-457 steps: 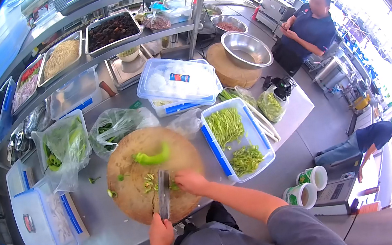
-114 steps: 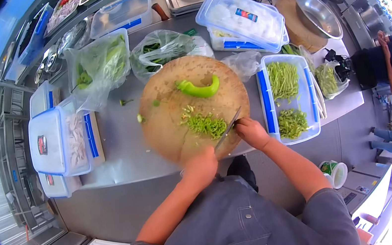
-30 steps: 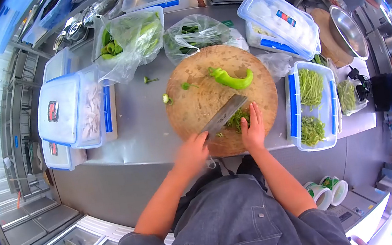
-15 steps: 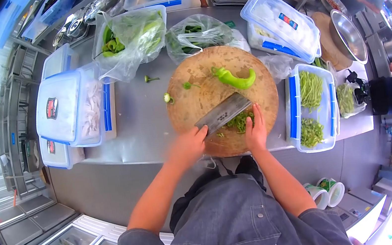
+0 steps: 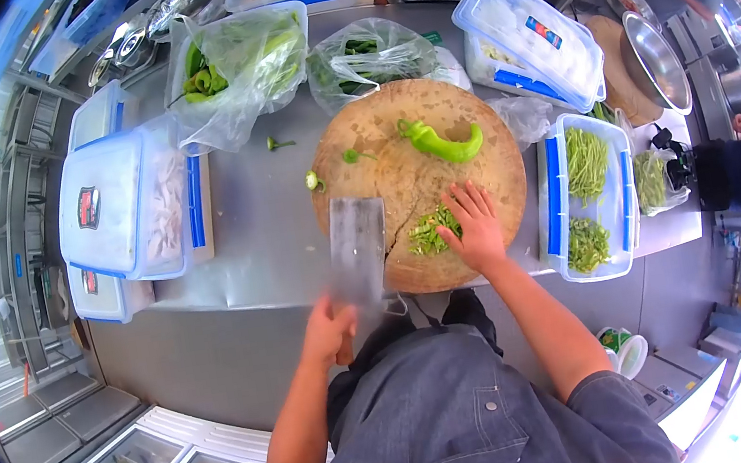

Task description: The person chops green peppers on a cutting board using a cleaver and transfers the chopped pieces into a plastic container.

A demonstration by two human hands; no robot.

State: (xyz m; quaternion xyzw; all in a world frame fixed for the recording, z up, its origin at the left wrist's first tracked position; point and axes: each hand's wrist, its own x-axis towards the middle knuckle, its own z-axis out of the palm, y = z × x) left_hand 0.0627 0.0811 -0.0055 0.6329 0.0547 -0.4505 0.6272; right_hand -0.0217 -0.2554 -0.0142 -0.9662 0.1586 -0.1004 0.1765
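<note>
Cleaver (image 5: pixel 359 241) in left hand (image 5: pixel 326 332), chopped greens (image 5: pixel 429 234)

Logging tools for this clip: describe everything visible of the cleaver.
The cleaver has a broad, near-rectangular grey blade, metallic-looking and blurred, its broad face turned to the camera. The left hand grips its handle, whose brown end shows below. The blade points forward, over the left edge of the board; whether it touches is unclear.

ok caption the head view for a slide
Left hand gripping a cleaver, right hand beside chopped greens on a round board.
</note>
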